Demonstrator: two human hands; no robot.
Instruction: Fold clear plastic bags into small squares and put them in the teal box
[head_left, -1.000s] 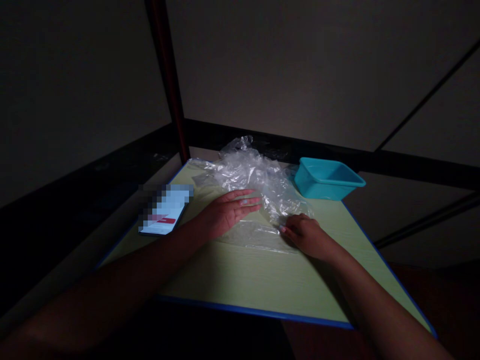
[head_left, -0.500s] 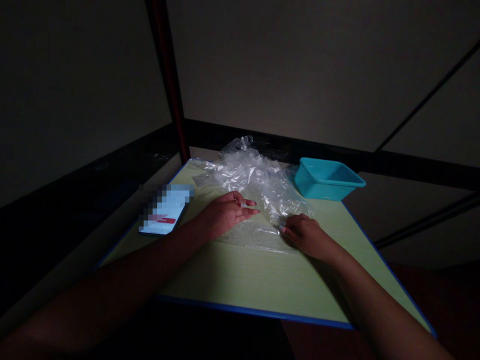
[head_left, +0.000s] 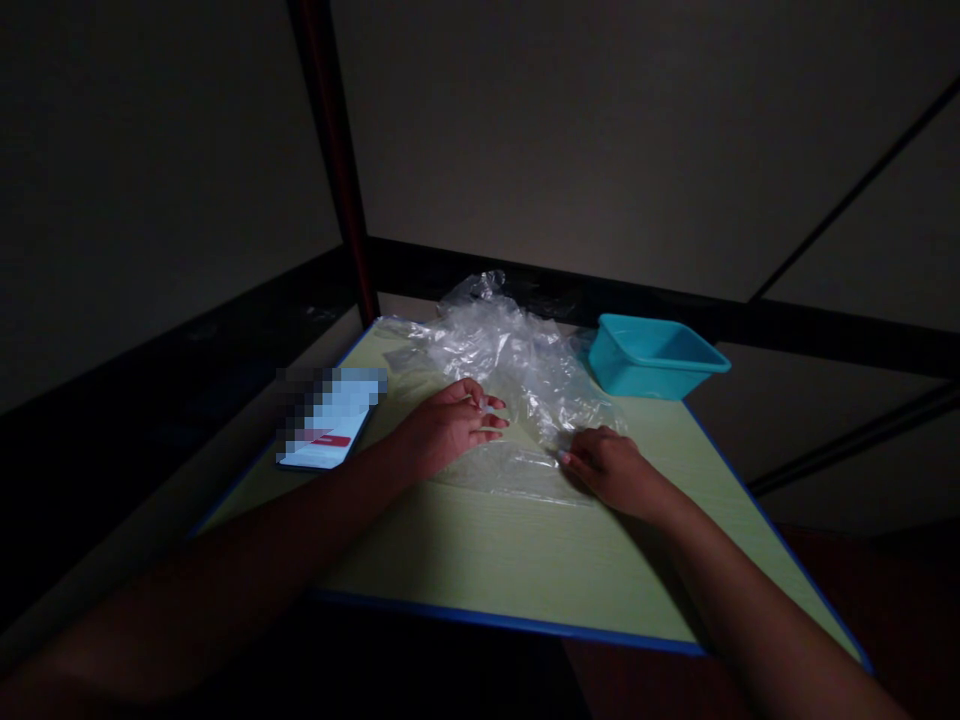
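Note:
A clear, crinkled plastic bag (head_left: 540, 375) is spread over the table, bunched up at the back and flatter towards the front. Over its left part, my left hand (head_left: 450, 428) is held palm turned inward, fingers slightly curled and apart. A small pale spot shows near the left thumb and forefinger; whether it is a nail or a scrap I cannot make out. My right hand (head_left: 611, 470) rests at the right side of the bag, its fingers bent and closed on the plastic, with the fingertips partly hidden.
A turquoise plastic basket (head_left: 652, 375) stands at the table's back right. On the left lies a phone (head_left: 330, 425) with its screen lit and partly blurred out. The pale green table (head_left: 510, 565) has a blue edge, and walls rise close behind it.
My left hand's fingers have drawn back a little to the left and curled, with more of them now showing apart. My right hand and the bag stay almost as they were.

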